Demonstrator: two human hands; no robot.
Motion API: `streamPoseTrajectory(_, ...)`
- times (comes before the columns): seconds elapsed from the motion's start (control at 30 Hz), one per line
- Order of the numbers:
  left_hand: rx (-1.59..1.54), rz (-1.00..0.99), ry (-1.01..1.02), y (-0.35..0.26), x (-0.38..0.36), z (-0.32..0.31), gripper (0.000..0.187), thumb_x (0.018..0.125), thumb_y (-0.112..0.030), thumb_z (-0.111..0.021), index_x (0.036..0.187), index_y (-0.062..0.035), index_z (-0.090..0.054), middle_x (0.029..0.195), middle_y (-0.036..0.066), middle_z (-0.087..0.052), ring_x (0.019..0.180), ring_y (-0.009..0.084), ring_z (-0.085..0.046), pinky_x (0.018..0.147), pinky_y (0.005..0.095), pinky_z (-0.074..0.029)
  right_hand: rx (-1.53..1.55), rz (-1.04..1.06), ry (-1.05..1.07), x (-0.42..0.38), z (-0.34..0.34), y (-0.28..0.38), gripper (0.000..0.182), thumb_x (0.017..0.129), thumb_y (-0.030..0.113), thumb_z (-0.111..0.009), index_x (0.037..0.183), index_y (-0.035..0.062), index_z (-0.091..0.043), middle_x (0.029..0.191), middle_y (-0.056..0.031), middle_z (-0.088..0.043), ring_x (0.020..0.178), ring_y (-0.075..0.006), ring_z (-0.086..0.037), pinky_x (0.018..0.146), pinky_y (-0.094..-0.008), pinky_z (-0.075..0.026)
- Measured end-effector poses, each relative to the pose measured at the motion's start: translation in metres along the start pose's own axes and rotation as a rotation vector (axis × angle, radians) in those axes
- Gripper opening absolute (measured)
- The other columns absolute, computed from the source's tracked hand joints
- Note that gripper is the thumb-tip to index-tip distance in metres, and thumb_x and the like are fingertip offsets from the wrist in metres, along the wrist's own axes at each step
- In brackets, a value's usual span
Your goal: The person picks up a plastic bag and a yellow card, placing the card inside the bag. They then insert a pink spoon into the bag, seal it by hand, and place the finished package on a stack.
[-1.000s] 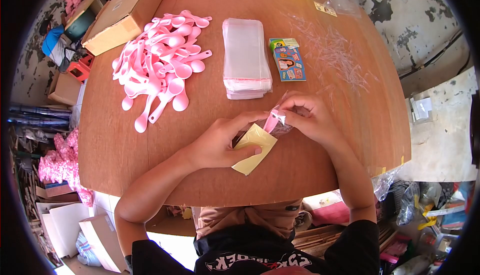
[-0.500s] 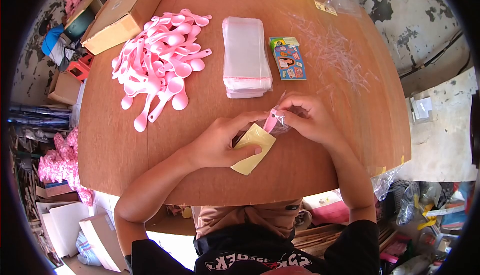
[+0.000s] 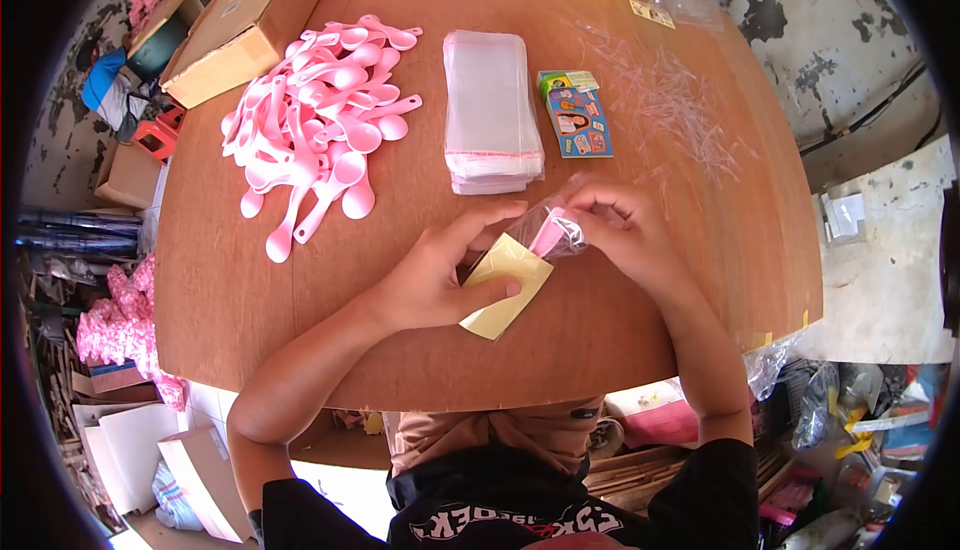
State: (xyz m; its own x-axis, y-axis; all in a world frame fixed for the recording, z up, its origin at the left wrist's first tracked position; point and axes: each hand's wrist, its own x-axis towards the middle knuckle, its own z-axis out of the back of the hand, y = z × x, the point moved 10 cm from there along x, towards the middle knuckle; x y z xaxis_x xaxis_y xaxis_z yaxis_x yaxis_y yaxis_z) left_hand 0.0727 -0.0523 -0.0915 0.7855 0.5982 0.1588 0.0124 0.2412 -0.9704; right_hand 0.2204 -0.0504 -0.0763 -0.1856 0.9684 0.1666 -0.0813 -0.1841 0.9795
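1. The left hand (image 3: pixel 440 285) presses a yellow packet (image 3: pixel 505 285) against the wooden table (image 3: pixel 300 290), with the thumb laid across the packet's lower right part and the other fingers bent over its upper left edge.
2. The packet is a flat, pale yellow rectangle, tilted so that one corner points toward the person's body; its face looks plain, with no print that can be made out.
3. The right hand (image 3: pixel 625 235) is closed around a clear plastic bag (image 3: pixel 560 233), fingertips pinching the bag's crinkled end (the film catches the light and shows white glints).
4. Inside the bag lies a pink spoon (image 3: pixel 549 230); only a short slanted stretch of it shows through the film, and which end of it that is cannot be told.
5. The bag sits between the two hands, just above the packet's upper right edge and touching or nearly touching it, near the table edge closest to the person.
6. Farther up the table a stack of clear bags (image 3: pixel 492 115) lies flat, its lower ends edged in a thin red line.
7. To the left of the stack, a loose pile of pink spoons (image 3: pixel 315 120) spreads out, handles pointing all ways.
8. To the right of the stack sits a small printed card box (image 3: pixel 578 120), blue with pictures on it, and beyond it a scatter of thin clear strips (image 3: pixel 670 100).
9. A brown cardboard box (image 3: pixel 240 35) stands at the table's far left corner.
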Motion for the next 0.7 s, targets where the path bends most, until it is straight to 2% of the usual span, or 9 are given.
streamPoseTrajectory(0.17,-0.050,-0.018,-0.022,-0.001,0.000,0.002,0.069,0.086,-0.005,-0.071,0.144,-0.0058,-0.034,0.104,0.014,-0.070,0.094,0.0152,-0.066,0.081,0.0319,-0.053,-0.009,0.081,-0.079,0.001,0.011,0.009,0.007,0.090,0.005,-0.066,0.090,-0.0022,-0.067,0.098,-0.0042,-0.064,0.082,-0.0077,-0.060,0.068,-0.0228,-0.047)
streamPoseTrajectory(0.23,-0.051,0.082,0.036,0.002,-0.001,-0.002,0.075,0.086,-0.001,-0.070,0.147,-0.0046,-0.028,0.104,0.012,-0.069,0.100,0.0116,-0.061,0.085,0.0290,-0.049,-0.118,0.031,0.010,0.001,0.003,0.007,0.006,0.089,0.004,-0.066,0.090,-0.0022,-0.068,0.098,-0.0048,-0.064,0.083,-0.0077,-0.060,0.069,-0.0220,-0.047)
streamPoseTrajectory(0.37,-0.029,0.059,0.045,0.002,-0.002,-0.003,0.075,0.086,-0.001,-0.070,0.148,-0.0046,-0.028,0.104,0.012,-0.069,0.100,0.0112,-0.061,0.085,0.0289,-0.049,-0.149,-0.018,0.137,0.001,-0.011,-0.002,0.005,0.089,0.003,-0.066,0.090,-0.0016,-0.068,0.095,-0.0053,-0.064,0.082,-0.0078,-0.060,0.069,-0.0214,-0.047)
streamPoseTrajectory(0.43,-0.027,0.017,0.033,-0.001,-0.001,-0.002,0.075,0.086,-0.001,-0.071,0.148,-0.0044,-0.028,0.102,0.011,-0.069,0.097,0.0105,-0.061,0.083,0.0283,-0.049,0.022,-0.006,0.106,0.000,-0.010,-0.002,0.008,0.091,0.005,-0.066,0.093,-0.0016,-0.068,0.095,-0.0047,-0.065,0.085,-0.0080,-0.061,0.070,-0.0220,-0.048)
streamPoseTrajectory(0.57,-0.031,0.055,0.046,-0.005,-0.002,-0.001,0.073,0.085,-0.002,-0.071,0.146,-0.0034,-0.032,0.099,0.011,-0.070,0.094,0.0107,-0.062,0.081,0.0277,-0.049,0.099,-0.021,-0.042,0.000,0.004,0.001,0.011,0.092,0.008,-0.065,0.096,-0.0018,-0.067,0.094,-0.0045,-0.067,0.085,-0.0086,-0.062,0.070,-0.0226,-0.050)
streamPoseTrajectory(0.63,-0.013,-0.019,0.104,-0.010,-0.003,-0.005,0.068,0.084,-0.003,-0.073,0.142,-0.0009,-0.038,0.096,0.010,-0.070,0.093,0.0117,-0.064,0.079,0.0269,-0.050,0.157,-0.118,-0.130,-0.002,0.017,-0.007,0.013,0.092,0.009,-0.064,0.099,-0.0020,-0.067,0.093,-0.0047,-0.069,0.082,-0.0092,-0.064,0.071,-0.0232,-0.051)
streamPoseTrajectory(0.7,0.025,-0.058,0.156,-0.016,-0.002,-0.003,0.066,0.084,-0.004,-0.074,0.140,0.0004,-0.040,0.098,0.011,-0.070,0.093,0.0128,-0.065,0.079,0.0275,-0.051,0.147,-0.153,-0.101,-0.003,0.014,-0.004,0.012,0.092,0.009,-0.065,0.099,-0.0012,-0.067,0.092,-0.0048,-0.069,0.080,-0.0091,-0.064,0.072,-0.0231,-0.051)
